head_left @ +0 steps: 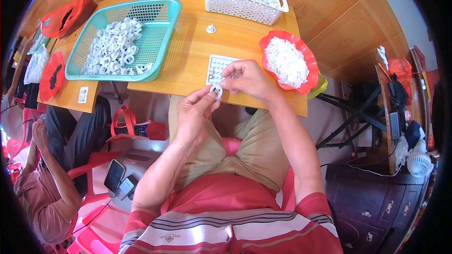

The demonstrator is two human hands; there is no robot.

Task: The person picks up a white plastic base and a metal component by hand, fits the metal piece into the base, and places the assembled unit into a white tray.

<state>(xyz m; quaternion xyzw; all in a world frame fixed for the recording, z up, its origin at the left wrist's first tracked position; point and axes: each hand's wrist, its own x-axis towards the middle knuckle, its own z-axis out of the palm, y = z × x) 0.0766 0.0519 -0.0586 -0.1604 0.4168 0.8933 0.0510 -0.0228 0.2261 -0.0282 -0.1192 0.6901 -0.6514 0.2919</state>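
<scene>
Between thumb and fingers, my left hand [194,113] grips a small round white plastic part [217,91] at the table's front edge. My right hand [249,81] is closed in a pinch against the top of that part; whatever sits between its fingertips is too small to make out. Just behind the hands lies a white tray [225,57] with rows of small round pieces, partly covered by my right hand. A red scalloped bowl [308,59] heaped with small white pieces [286,61] stands to the right of my right hand.
A green basket [164,42] of white plastic parts [113,49] stands left, a white perforated basket [242,11] at the back. One loose white part [211,28] lies mid-table. Red bags [68,16] sit far left. Another person [47,178] sits at left, beside a stool holding a phone [114,175].
</scene>
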